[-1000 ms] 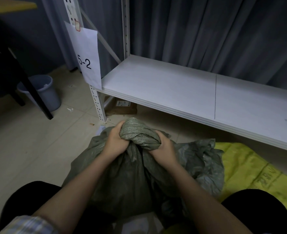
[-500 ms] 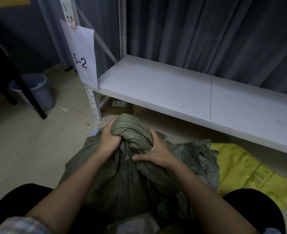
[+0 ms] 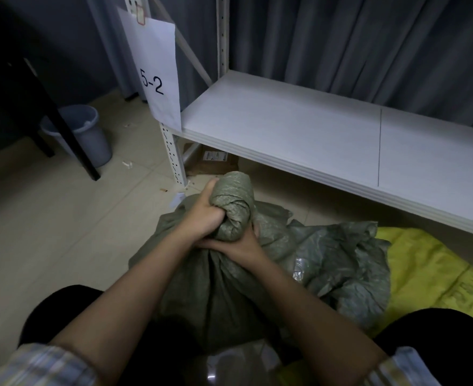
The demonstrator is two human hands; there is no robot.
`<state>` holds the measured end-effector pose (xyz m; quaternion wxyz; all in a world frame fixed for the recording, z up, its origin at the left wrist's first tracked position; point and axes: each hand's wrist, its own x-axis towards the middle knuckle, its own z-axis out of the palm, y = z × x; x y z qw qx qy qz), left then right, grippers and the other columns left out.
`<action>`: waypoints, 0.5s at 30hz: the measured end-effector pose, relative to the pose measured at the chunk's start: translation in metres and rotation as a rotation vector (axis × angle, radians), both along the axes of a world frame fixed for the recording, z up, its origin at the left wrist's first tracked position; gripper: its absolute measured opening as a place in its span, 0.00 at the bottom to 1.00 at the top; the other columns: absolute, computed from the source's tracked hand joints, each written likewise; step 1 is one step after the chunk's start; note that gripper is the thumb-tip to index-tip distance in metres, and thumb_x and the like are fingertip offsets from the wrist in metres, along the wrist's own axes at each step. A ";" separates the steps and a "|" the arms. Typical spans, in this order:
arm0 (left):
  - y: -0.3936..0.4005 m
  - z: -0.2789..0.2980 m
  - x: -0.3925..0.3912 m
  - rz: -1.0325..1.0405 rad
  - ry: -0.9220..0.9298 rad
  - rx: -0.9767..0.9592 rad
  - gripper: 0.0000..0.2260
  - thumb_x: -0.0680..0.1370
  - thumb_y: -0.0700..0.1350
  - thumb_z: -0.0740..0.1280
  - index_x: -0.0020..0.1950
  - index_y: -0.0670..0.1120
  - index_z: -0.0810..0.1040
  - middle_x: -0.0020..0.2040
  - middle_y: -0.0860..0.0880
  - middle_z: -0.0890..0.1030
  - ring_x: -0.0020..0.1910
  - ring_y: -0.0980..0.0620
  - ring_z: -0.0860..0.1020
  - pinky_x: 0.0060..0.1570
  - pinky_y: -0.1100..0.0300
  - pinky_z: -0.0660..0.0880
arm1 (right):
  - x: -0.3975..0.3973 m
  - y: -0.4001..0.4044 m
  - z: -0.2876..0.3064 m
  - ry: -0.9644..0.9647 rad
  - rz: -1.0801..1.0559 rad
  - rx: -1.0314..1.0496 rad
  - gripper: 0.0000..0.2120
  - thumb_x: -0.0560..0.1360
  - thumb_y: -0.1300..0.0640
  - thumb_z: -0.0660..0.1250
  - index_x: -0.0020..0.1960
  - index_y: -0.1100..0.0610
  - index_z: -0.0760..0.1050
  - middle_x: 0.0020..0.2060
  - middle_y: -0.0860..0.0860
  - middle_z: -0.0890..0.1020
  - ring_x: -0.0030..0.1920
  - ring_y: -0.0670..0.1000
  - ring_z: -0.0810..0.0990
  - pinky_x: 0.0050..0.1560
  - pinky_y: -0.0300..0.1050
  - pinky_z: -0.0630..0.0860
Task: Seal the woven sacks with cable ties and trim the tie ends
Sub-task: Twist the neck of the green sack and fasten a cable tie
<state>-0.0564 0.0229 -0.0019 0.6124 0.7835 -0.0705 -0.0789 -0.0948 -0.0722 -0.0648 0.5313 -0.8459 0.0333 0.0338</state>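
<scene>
the green sack [image 3: 224, 296] is standing on the floor between the knees; the left hand [image 3: 204, 210] is clenching its bunched mouth while the right hand [image 3: 238, 246] is squeezing the neck below, likely narrowing it for a tie.

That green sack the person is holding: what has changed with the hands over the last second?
The right hand slid down off the side of the bunched top and now wraps the neck of the green sack just under it. The left hand kept gripping the bunched top. The yellow sack and the shelf stayed put.
</scene>
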 end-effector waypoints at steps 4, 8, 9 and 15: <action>0.003 0.003 0.003 -0.117 -0.061 0.095 0.23 0.64 0.41 0.61 0.59 0.49 0.68 0.53 0.50 0.75 0.56 0.52 0.74 0.58 0.59 0.69 | 0.008 0.015 -0.014 -0.039 -0.164 0.109 0.44 0.56 0.42 0.78 0.66 0.57 0.69 0.65 0.55 0.74 0.68 0.52 0.70 0.72 0.54 0.62; 0.006 0.003 0.004 -0.127 -0.085 0.138 0.26 0.64 0.41 0.62 0.62 0.50 0.68 0.57 0.50 0.75 0.58 0.52 0.73 0.58 0.60 0.69 | 0.020 0.022 -0.011 -0.067 -0.265 0.051 0.30 0.63 0.47 0.73 0.61 0.59 0.74 0.60 0.57 0.78 0.63 0.56 0.75 0.67 0.49 0.67; 0.007 0.002 0.004 -0.117 -0.073 0.106 0.27 0.64 0.40 0.62 0.63 0.50 0.67 0.57 0.49 0.74 0.59 0.52 0.73 0.59 0.60 0.69 | 0.022 0.021 -0.008 -0.093 -0.259 0.007 0.24 0.66 0.52 0.73 0.60 0.60 0.75 0.58 0.58 0.79 0.62 0.56 0.76 0.66 0.47 0.67; 0.013 0.004 0.014 -0.002 -0.057 0.301 0.29 0.71 0.38 0.66 0.71 0.46 0.61 0.66 0.45 0.65 0.69 0.47 0.61 0.68 0.59 0.58 | 0.032 0.003 0.000 -0.174 -0.290 0.015 0.15 0.67 0.56 0.74 0.52 0.59 0.80 0.50 0.56 0.83 0.53 0.57 0.81 0.56 0.53 0.76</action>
